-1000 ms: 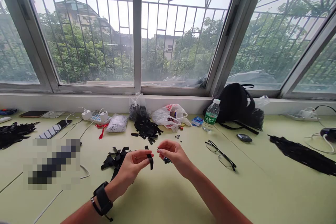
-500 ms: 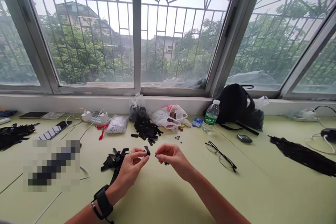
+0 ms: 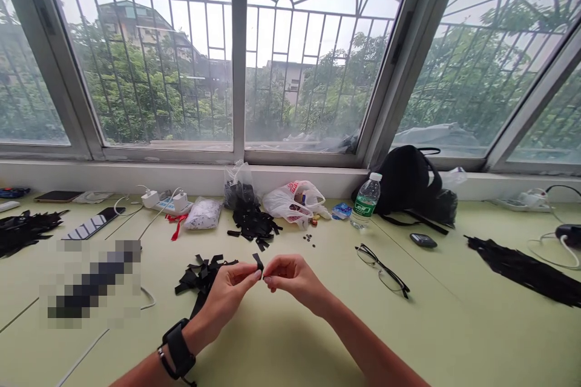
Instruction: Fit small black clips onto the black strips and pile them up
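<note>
My left hand (image 3: pixel 229 290) pinches a short black fabric strip (image 3: pixel 258 261) between thumb and forefinger, with one end standing up above the fingertips. My right hand (image 3: pixel 295 278) is closed in a pinch, its fingertips meeting the strip's right side. Whatever it holds is too small and too covered to name. Behind and left of my left hand lies a loose pile of black strips (image 3: pixel 197 275), partly hidden by that hand. Several small dark round pieces (image 3: pixel 309 237) are scattered on the table beyond my right hand.
Farther back are another black strip heap (image 3: pixel 254 224), a white plastic bag (image 3: pixel 290 202) and a water bottle (image 3: pixel 364 205). Eyeglasses (image 3: pixel 382 269) lie to the right, near a small black device (image 3: pixel 423 240). A long black bundle (image 3: pixel 521 269) rests at far right.
My right hand has moved left, closing the gap to the strip in my left hand. The two hands' fingertips now meet. The left hand has shifted slightly right.
</note>
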A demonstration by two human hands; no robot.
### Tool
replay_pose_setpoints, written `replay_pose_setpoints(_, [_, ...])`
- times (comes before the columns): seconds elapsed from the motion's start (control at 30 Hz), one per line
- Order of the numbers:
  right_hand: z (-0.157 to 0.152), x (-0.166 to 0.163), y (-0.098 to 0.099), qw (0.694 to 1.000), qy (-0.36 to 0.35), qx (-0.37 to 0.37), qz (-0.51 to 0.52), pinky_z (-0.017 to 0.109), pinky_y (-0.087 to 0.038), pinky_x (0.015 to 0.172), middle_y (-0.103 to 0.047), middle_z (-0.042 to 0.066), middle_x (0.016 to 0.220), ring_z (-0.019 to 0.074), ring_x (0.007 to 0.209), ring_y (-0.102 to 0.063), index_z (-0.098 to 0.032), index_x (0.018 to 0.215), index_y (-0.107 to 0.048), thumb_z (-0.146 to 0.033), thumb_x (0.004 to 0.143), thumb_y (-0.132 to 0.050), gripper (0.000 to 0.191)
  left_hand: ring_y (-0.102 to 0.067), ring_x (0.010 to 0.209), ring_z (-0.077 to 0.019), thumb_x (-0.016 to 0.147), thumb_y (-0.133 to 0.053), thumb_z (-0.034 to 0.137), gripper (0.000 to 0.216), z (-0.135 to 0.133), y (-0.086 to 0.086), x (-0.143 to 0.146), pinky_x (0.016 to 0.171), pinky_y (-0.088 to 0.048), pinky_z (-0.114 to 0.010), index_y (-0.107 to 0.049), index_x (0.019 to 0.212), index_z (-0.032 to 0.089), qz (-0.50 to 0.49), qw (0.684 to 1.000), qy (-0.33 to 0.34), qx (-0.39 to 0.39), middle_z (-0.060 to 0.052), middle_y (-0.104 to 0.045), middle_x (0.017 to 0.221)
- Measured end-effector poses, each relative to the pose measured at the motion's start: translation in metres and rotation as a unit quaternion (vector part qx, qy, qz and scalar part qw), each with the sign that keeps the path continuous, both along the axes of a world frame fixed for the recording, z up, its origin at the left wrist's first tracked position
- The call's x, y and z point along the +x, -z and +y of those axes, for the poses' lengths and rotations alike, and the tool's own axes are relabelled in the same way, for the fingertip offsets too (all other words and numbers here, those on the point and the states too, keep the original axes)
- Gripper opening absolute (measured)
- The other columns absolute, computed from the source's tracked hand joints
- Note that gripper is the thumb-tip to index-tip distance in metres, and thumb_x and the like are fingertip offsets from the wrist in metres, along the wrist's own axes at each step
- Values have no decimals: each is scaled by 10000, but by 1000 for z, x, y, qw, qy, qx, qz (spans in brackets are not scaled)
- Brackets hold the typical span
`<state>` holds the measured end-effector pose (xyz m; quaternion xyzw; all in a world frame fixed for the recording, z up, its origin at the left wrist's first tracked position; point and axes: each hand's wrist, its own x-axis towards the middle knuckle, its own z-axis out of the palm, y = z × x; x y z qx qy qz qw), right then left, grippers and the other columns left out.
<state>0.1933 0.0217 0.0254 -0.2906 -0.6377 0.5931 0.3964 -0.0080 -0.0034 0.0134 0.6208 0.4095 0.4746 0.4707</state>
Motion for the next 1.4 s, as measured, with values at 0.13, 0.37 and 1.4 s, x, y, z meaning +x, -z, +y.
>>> replay_pose_setpoints(0.13, [2, 0, 5, 1000, 13, 9, 0, 310, -527, 655, -678, 27, 713, 155, 655, -611, -160, 874, -766, -443, 719, -880, 343, -524, 725, -179, 861, -689, 552, 404, -4, -4, 3, 664, -408, -262, -805, 826, 166, -17, 999, 28, -34, -35, -648, 720])
replay_pose_setpoints(0.37, [1, 0, 4, 999, 36, 26, -6, 317, -542, 661, -681, 24, 722, 158, 662, -616, -171, 846, -753, -414, 726, -873, 297, -599, 848, -221, 794, -735, 411, 276, -9, -10, 3, 807, -467, -302, -827, 925, 187, -42, 997, 17, -70, -61, -739, 875])
replay_pose_setpoints(1.4, [27, 35, 20, 899, 156, 277, -300, 303, -458, 748, -648, 44, 869, 194, 829, -608, -201, 835, -723, -155, 834, -625, 108, -663, 847, -226, 787, -773, 610, 482, 1, 4, 1, 783, -513, -306, -796, 967, 164, -63, 995, 42, -62, -101, -763, 913])
